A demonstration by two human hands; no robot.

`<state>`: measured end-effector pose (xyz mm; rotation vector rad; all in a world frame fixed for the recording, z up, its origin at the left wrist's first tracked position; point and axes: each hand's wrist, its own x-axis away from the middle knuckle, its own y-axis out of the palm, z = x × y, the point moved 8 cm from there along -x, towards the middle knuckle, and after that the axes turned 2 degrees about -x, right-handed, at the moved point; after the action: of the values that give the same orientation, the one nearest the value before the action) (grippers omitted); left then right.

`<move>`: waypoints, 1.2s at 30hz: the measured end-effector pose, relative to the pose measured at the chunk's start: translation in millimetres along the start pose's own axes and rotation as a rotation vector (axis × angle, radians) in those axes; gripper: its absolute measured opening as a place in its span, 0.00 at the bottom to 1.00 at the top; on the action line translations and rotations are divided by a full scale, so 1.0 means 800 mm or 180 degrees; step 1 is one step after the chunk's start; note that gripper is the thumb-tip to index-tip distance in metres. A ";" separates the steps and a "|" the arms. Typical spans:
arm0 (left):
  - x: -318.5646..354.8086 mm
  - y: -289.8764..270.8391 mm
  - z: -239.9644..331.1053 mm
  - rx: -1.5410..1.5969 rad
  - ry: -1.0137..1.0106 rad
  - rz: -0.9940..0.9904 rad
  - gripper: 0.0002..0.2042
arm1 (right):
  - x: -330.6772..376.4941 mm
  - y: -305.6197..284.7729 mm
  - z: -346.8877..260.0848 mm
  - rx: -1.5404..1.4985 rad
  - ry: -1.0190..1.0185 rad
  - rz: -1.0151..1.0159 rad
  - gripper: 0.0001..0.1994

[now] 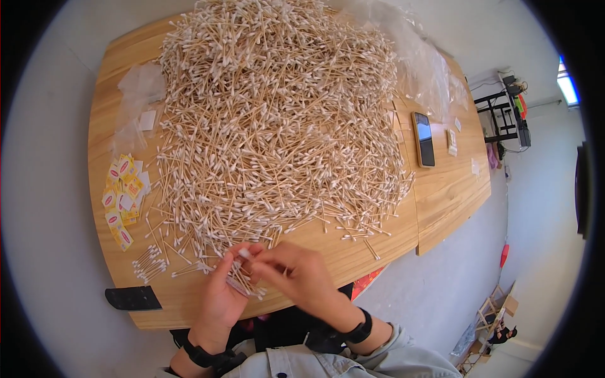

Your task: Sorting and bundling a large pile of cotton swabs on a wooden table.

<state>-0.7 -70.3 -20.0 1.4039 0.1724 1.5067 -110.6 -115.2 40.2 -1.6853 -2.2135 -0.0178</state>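
Observation:
A large heap of cotton swabs (277,120) with wooden sticks and white tips covers the table's middle. At the near edge, my left hand (224,293) is closed around a small bunch of cotton swabs (241,274), which seems to sit in a clear sleeve or bag. My right hand (299,274) is bent over the bunch, its fingers drawn together beside a small white piece (244,253) at the top. Whatever is in the right fingers is hidden. Left of my left hand, a small row of swabs (150,263) lies on the wood.
Yellow and white printed cards (123,198) lie scattered at the left, below a clear plastic bag (140,94). More clear plastic (428,69) lies at the back right. A phone (423,140) and a small packet (452,143) rest right of the heap. A black piece (133,298) covers the near-left table edge.

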 end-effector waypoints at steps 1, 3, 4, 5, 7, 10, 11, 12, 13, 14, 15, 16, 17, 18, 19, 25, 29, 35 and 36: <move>-0.001 0.002 -0.003 0.0064 -0.0041 -0.0071 0.16 | 0.003 0.008 -0.020 0.0651 -0.0420 -0.0077 0.08; -0.002 -0.006 -0.005 0.0150 -0.0077 -0.0133 0.16 | 0.002 0.004 -0.027 0.0586 -0.0418 0.0035 0.08; -0.001 -0.009 -0.003 0.0234 -0.0102 -0.0187 0.16 | 0.001 0.001 -0.030 0.0511 -0.0421 0.0138 0.07; 0.001 -0.010 0.000 0.0223 -0.0088 -0.0178 0.16 | -0.003 -0.002 -0.025 0.0495 -0.0431 0.0132 0.07; 0.002 -0.016 0.009 0.0162 0.0040 -0.0105 0.14 | -0.016 -0.035 0.002 0.0462 -0.0349 0.0724 0.06; 0.004 -0.007 0.015 0.0146 -0.0038 0.0000 0.12 | -0.042 -0.082 0.016 0.1309 -0.0363 0.1175 0.11; 0.005 -0.009 0.016 0.0144 -0.0040 0.0002 0.12 | -0.052 -0.095 0.022 0.1648 -0.0318 0.1281 0.14; 0.005 -0.008 0.018 0.0227 -0.0063 -0.0097 0.12 | -0.058 -0.107 0.030 0.1655 -0.0313 0.1293 0.14; 0.004 -0.007 0.021 0.0305 -0.0079 -0.0197 0.12 | -0.063 -0.123 0.041 0.1774 -0.0173 0.1477 0.17; 0.005 -0.007 0.022 0.0296 -0.0087 -0.0211 0.12 | -0.064 -0.135 0.049 0.1892 -0.0029 0.1664 0.20; 0.006 -0.010 0.025 0.0302 -0.0064 -0.0200 0.12 | -0.066 -0.135 0.054 0.1887 -0.0026 0.1671 0.20; 0.006 -0.011 0.027 0.0307 -0.0043 -0.0191 0.11 | -0.069 -0.134 0.060 0.1903 0.0046 0.1569 0.20; 0.006 -0.010 0.028 0.0296 -0.0052 -0.0195 0.11 | -0.071 -0.132 0.067 0.1918 0.0121 0.1468 0.21; 0.005 -0.010 0.030 0.0267 -0.0008 -0.0185 0.11 | -0.071 -0.132 0.069 0.1917 0.0134 0.1482 0.21; 0.005 -0.010 0.031 0.0238 0.0034 -0.0176 0.11 | -0.070 -0.130 0.070 0.1913 0.0105 0.1484 0.21; 0.005 -0.008 0.032 0.0256 0.0035 -0.0296 0.11 | -0.061 -0.141 0.112 -0.0357 0.0356 0.1195 0.16; 0.004 -0.011 0.031 0.0318 -0.0008 -0.0317 0.11 | -0.053 -0.136 0.113 -0.1549 0.0900 0.0759 0.12; 0.007 -0.012 0.030 0.0271 -0.0051 -0.0251 0.11 | -0.052 -0.156 0.089 -0.0642 0.0600 0.0717 0.13; 0.007 -0.011 0.031 0.0263 -0.0036 -0.0289 0.11 | -0.055 -0.158 0.088 -0.0643 0.0596 0.0717 0.13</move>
<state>25.3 -74.2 -14.8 1.4503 0.2905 1.4305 -238.5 -176.9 -12.6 -1.9443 -1.9293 -0.3384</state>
